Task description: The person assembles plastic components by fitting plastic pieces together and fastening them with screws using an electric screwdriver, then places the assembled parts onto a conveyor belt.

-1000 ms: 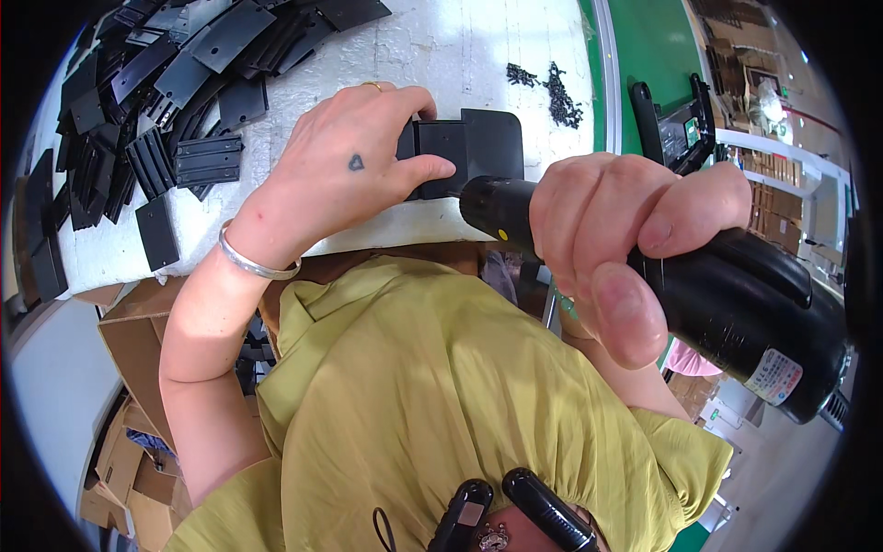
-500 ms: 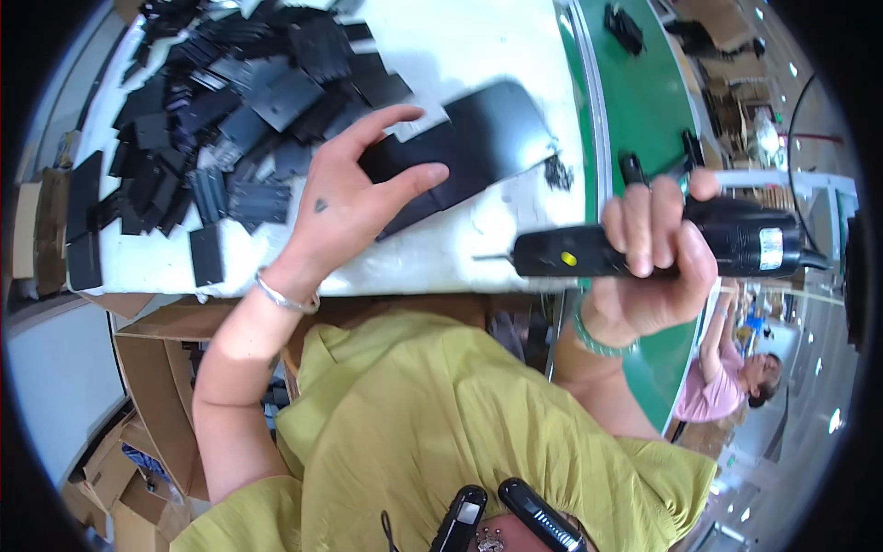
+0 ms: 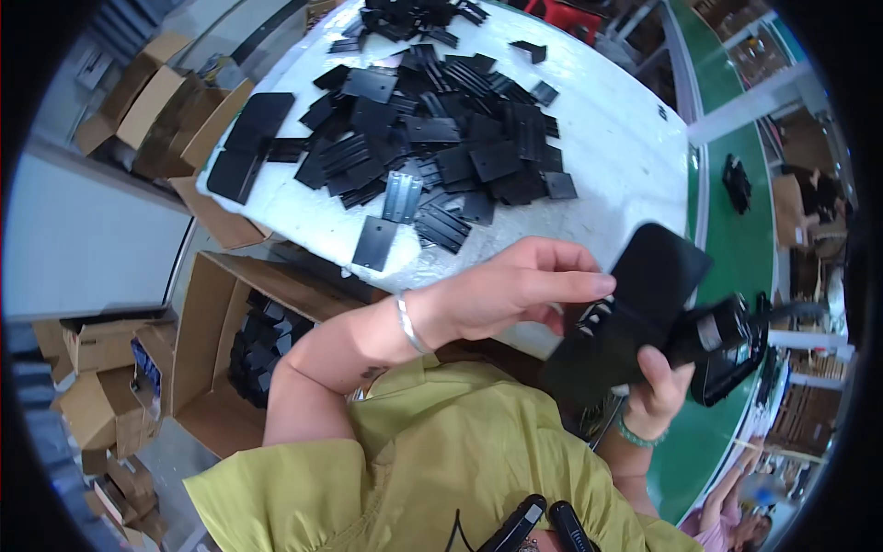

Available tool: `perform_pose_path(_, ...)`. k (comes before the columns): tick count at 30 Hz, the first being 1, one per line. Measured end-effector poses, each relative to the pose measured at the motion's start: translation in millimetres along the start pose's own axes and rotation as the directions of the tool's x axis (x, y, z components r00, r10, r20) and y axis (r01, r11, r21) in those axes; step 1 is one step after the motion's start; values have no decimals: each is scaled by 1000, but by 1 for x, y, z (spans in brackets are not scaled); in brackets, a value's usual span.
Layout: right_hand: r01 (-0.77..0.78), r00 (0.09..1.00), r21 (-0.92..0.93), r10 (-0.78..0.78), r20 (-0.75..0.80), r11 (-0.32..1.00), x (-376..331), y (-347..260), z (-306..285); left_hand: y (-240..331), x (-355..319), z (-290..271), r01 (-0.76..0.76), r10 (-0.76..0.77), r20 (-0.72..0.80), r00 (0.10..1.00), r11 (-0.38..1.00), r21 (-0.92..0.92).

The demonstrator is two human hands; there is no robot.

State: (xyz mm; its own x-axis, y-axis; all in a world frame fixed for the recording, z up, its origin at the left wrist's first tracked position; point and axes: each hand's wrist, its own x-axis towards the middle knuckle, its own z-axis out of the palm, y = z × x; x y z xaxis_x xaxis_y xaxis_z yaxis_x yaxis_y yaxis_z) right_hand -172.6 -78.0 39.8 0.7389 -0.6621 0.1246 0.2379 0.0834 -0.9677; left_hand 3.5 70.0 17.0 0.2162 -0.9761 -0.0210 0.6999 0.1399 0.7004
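Note:
A folded-looking black panel [image 3: 655, 276], with a rounded flap and small shiny slots along its middle, is held up near the table's front right corner. My left hand [image 3: 529, 287] has its thumb and fingers closed at the panel's left edge, by the slots. My right hand [image 3: 660, 391] is on the panel's lower right side, with its thumb against the edge. A corded black electric screwdriver [image 3: 713, 331] lies in this hand, partly behind the panel. The panel hides its tip and most of my right fingers.
Many black plates [image 3: 432, 129] are heaped on the white table [image 3: 616, 147]. Another large black panel [image 3: 248, 147] lies at its left edge. An open cardboard box [image 3: 207, 368] with black pieces stands below left. A green surface [image 3: 736, 248] runs along the right, and a person in pink [image 3: 736, 520] is beyond.
The black panel has come up off the table and over to my right hand, with my left hand following. The view has turned, showing more of the boxes on the left.

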Motion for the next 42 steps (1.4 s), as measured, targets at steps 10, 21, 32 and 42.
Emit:
perform_pose_path(10, 0, 989, -13, 2, 149, 1000, 6, 1, -9, -3, -38, 13, -102, 139, -42, 989, 872, 479)
perform_pose_path(21, -132, 991, 66, 130, 42, 989, 35, 3, 18, 108, -220, -141, -125, 581, -810, 74, 812, 571)
perform_pose_path(32, -358, 927, -11, 356, 118, 934, 62, -19, -5, 84, -336, -213, -193, 635, -747, 198, 772, 606)
perform_pose_path(42, -408, 912, -235, 386, -138, 882, 126, -35, -129, 55, -351, -187, 344, 783, -593, 186, 514, 786)
